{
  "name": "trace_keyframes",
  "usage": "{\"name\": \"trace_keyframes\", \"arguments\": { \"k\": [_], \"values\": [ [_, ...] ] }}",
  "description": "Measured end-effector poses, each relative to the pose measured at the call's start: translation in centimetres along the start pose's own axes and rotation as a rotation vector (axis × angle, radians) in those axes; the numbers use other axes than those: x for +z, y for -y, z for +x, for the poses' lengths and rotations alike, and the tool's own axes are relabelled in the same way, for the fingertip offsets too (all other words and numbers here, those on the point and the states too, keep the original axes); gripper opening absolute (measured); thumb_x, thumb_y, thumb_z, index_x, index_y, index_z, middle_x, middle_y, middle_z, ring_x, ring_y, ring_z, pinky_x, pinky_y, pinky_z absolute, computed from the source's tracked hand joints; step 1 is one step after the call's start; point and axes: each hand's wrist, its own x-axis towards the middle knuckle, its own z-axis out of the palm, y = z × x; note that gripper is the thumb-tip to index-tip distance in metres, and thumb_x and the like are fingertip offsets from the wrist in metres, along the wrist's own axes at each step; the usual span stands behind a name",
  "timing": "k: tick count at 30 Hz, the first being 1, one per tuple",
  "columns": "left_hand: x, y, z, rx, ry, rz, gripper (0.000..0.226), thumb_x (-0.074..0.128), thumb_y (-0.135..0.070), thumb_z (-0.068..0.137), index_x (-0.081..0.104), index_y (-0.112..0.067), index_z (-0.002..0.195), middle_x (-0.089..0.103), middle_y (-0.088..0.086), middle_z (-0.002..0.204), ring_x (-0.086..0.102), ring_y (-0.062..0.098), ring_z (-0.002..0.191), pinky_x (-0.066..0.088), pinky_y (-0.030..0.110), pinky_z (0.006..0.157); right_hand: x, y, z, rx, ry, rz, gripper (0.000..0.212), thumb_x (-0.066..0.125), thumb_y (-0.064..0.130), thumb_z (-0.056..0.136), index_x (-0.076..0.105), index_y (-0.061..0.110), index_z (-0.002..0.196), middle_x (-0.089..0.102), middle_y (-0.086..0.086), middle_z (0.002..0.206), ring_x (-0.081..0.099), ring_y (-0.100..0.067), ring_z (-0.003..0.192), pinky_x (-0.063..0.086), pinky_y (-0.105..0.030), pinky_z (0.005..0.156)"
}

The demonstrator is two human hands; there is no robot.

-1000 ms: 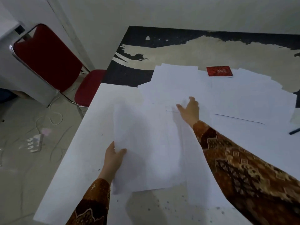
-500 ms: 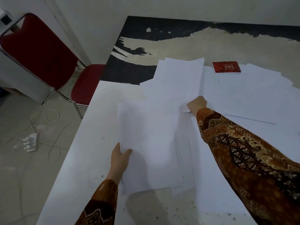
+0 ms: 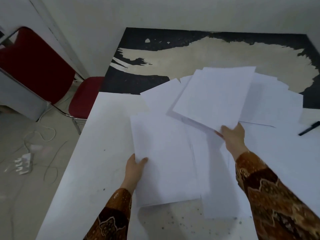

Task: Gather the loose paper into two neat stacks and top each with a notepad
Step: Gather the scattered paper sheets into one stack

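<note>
The person's left hand holds the near left edge of a stack of white paper, with the thumb on top and the fingers tucked under where I cannot see them. This stack lies on the white desk, close to the person. The right hand holds up a small bunch of sheets by their near corner, fingers curled round it. The bunch is tilted and lifted above the other loose paper, which lies spread out on the far right part of the desk. A thin bit of red shows at the edge by the right fingers, but I cannot tell what it is. A black pen lies at the right edge of the desk. Both arms wear brown patterned sleeves. A red chair stands to the left on the floor, and a white power strip with cords lies near it.
</note>
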Motion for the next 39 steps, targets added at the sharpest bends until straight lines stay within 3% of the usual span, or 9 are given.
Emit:
{"name": "trace_keyframes", "arguments": {
  "k": [5, 9, 13, 18, 22, 26, 30, 34, 39],
  "values": [
    [0.9, -1.2, 0.0, -0.078, -0.018, -0.109, 0.057, 0.038, -0.046, 0.098, 0.043, -0.008, 0.141, 0.048, 0.008, 0.142, 0.048, 0.029, 0.127, 0.036, 0.046, 0.111, -3.2, -6.4, -6.1, 0.067, 0.372, -0.223, 0.034, 0.063, -0.003, 0.084, 0.058, 0.014, 0.113, 0.066, -0.013, 0.113, 0.064, -0.026, 0.098, 0.055, -0.043, 0.083],
    [1.3, -1.5, 0.5, -0.038, -0.020, -0.139, 0.070, 0.039, -0.054, 0.095, 0.030, -0.008, 0.148, 0.032, 0.008, 0.153, 0.032, 0.028, 0.139, 0.024, 0.041, 0.115, -4.2, -8.5, -10.0, 0.081, 0.514, -0.450, 0.036, 0.062, 0.007, 0.087, 0.052, 0.019, 0.119, 0.061, 0.003, 0.112, 0.058, -0.010, 0.096, 0.049, -0.012, 0.066],
    [1.5, -0.9, 1.1, 0.016, -0.036, -0.024, 0.057, 0.066, -0.031, 0.087, 0.047, -0.007, 0.135, 0.052, 0.008, 0.137, 0.052, 0.030, 0.120, 0.042, 0.047, 0.105, -4.1, -7.8, -10.5, 0.001, 0.586, -0.563, 0.035, 0.063, 0.013, 0.088, 0.052, 0.019, 0.121, 0.058, 0.006, 0.111, 0.056, -0.012, 0.100, 0.043, -0.004, 0.060],
    [2.1, -1.7, 1.5, 0.089, -0.054, -0.001, 0.044, 0.062, -0.016, 0.089, 0.050, -0.009, 0.131, 0.060, 0.009, 0.126, 0.059, 0.031, 0.110, 0.049, 0.051, 0.096, -3.2, -4.7, -5.1, -0.218, 0.392, -0.703, 0.025, 0.065, 0.027, 0.087, 0.062, 0.015, 0.109, 0.063, -0.003, 0.096, 0.057, -0.011, 0.080, 0.041, -0.017, 0.070],
    [2.2, -3.9, 1.4, 0.165, -0.025, -0.036, 0.039, 0.059, -0.010, 0.091, 0.052, -0.010, 0.129, 0.063, 0.008, 0.121, 0.064, 0.029, 0.102, 0.054, 0.048, 0.089, -3.0, -2.0, 3.0, -0.365, 0.229, -0.912, 0.047, 0.067, 0.025, 0.084, 0.051, 0.010, 0.126, 0.048, -0.016, 0.129, 0.044, -0.032, 0.120, 0.034, -0.033, 0.099],
    [2.0, -7.5, 0.9, 0.275, 0.044, -0.060, 0.033, 0.060, -0.008, 0.091, 0.055, -0.012, 0.124, 0.067, 0.008, 0.113, 0.068, 0.026, 0.094, 0.058, 0.044, 0.079, -2.5, 0.3, 8.8, -0.367, 0.204, -1.066, 0.070, 0.064, 0.037, 0.086, 0.032, 0.011, 0.144, 0.018, -0.014, 0.156, 0.015, -0.030, 0.144, 0.021, -0.045, 0.114],
    [2.2, -11.9, 0.1, 0.355, 0.104, -0.110, 0.030, 0.062, -0.012, 0.090, 0.057, -0.018, 0.118, 0.070, -0.002, 0.104, 0.070, 0.015, 0.084, 0.058, 0.024, 0.062, -1.9, 1.1, 11.7, -0.305, 0.194, -1.116, 0.082, 0.056, 0.052, 0.087, 0.019, 0.012, 0.149, 0.016, -0.012, 0.157, 0.013, -0.032, 0.145, 0.019, -0.050, 0.115],
    [3.5, -13.8, 1.6, 0.347, 0.139, -0.120, 0.034, 0.063, -0.017, 0.090, 0.057, -0.023, 0.123, 0.070, -0.006, 0.108, 0.069, 0.014, 0.093, 0.056, 0.028, 0.073, -1.8, 0.3, 12.5, -0.312, 0.140, -1.215, 0.086, 0.057, 0.058, 0.083, 0.022, 0.013, 0.148, 0.034, -0.013, 0.148, 0.031, -0.035, 0.134, 0.030, -0.049, 0.105],
    [6.1, -11.3, 5.5, 0.184, 0.134, -0.132, 0.034, 0.062, -0.011, 0.091, 0.058, -0.014, 0.125, 0.068, 0.006, 0.113, 0.067, 0.025, 0.097, 0.055, 0.038, 0.082, -2.0, 0.6, 12.9, -0.464, 0.096, -1.280, 0.047, 0.047, 0.042, 0.094, 0.046, 0.016, 0.133, 0.053, -0.013, 0.127, 0.046, -0.034, 0.116, 0.038, -0.042, 0.092]
  ]
}}
